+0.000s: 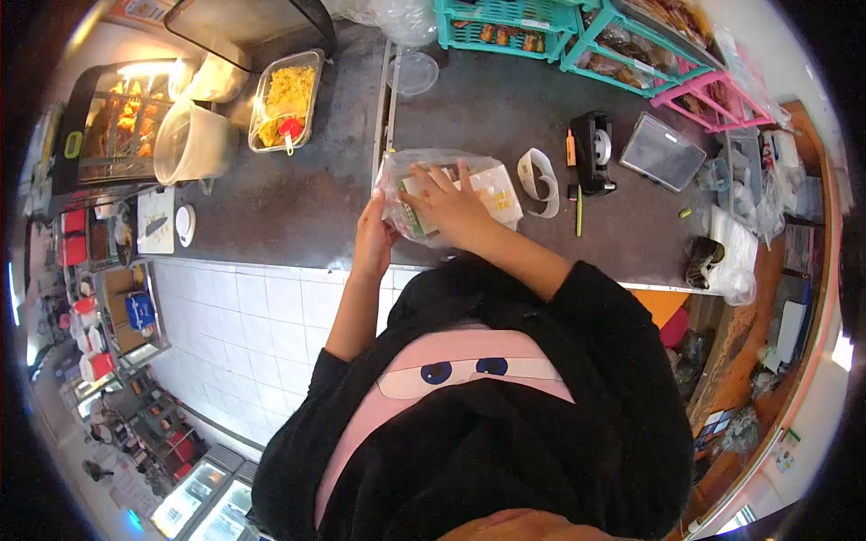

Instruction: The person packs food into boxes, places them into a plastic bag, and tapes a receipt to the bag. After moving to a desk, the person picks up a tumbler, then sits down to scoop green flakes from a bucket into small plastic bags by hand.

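On the dark counter's front part lies a clear plastic bag (pixel 402 216) with white printed paper packets (pixel 494 194) in or under it. My left hand (pixel 373 233) grips the bag's left edge, its fingers closed on the plastic. My right hand (pixel 451 206) lies flat over the bag and packets with its fingers spread. Just right of the packets stands a loop of white strip (pixel 539 183). Farther right are an orange marker (pixel 570 147), a black tape dispenser (pixel 594 153) and a yellow-green pen (pixel 578 212).
A tray of yellow food (pixel 290 99) and a translucent pitcher (pixel 194 144) stand on the left counter (pixel 271 203). Teal racks (pixel 510 41) line the back. A clear-lidded box (pixel 663 151) lies at the right, near a pink basket (pixel 713 101).
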### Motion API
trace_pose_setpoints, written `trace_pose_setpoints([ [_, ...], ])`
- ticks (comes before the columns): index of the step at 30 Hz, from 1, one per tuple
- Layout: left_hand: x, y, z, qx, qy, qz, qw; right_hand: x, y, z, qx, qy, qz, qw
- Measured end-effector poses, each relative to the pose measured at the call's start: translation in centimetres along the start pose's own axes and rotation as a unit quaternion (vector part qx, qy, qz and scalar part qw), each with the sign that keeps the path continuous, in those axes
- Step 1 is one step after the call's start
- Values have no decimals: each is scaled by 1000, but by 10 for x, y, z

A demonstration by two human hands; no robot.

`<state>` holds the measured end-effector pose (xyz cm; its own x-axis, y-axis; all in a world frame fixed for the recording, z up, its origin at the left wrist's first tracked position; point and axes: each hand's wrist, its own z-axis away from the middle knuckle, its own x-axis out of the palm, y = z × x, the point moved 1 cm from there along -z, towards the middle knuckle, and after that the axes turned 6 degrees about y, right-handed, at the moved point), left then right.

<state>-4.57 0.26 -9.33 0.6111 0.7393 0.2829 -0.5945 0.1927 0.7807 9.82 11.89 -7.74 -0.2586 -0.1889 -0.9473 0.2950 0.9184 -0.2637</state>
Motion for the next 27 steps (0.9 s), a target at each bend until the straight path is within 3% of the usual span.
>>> trace_pose_setpoints([
  [2,-8,-1,-7,26,14,-56,998,-11,7,13,2,14,-31,999],
  [5,-13,9,-9,95,26,-105,990,-24,36,39,20,-92,-42,995],
  [7,-11,12,-17,189,51,-137,971,-60,58,54,-18,-144,30,989],
  [11,0,46,-10,224,32,-378,898,-82,101,80,-53,-241,226,942],
  [14,26,64,5,273,4,-414,868,-124,102,61,-99,-210,58,971],
  [16,38,57,1,265,-57,-355,895,-123,90,47,-94,30,-72,993],
  [17,44,53,0,261,-86,-324,905,-121,81,36,-90,150,-135,975],
  [19,67,52,11,245,-171,-280,912,-92,64,12,-12,222,-191,956],
  [22,77,46,13,180,-237,-243,923,19,59,1,54,215,-471,854],
  [24,72,52,17,150,-250,-185,939,62,55,0,139,196,-674,699],
  [25,58,47,13,169,-222,-216,936,66,54,-1,189,183,-718,644],
  [26,45,40,15,251,-194,-262,912,71,53,-2,239,177,-757,582],
  [27,37,35,19,332,-166,-302,878,63,56,-3,299,171,-752,562],
])
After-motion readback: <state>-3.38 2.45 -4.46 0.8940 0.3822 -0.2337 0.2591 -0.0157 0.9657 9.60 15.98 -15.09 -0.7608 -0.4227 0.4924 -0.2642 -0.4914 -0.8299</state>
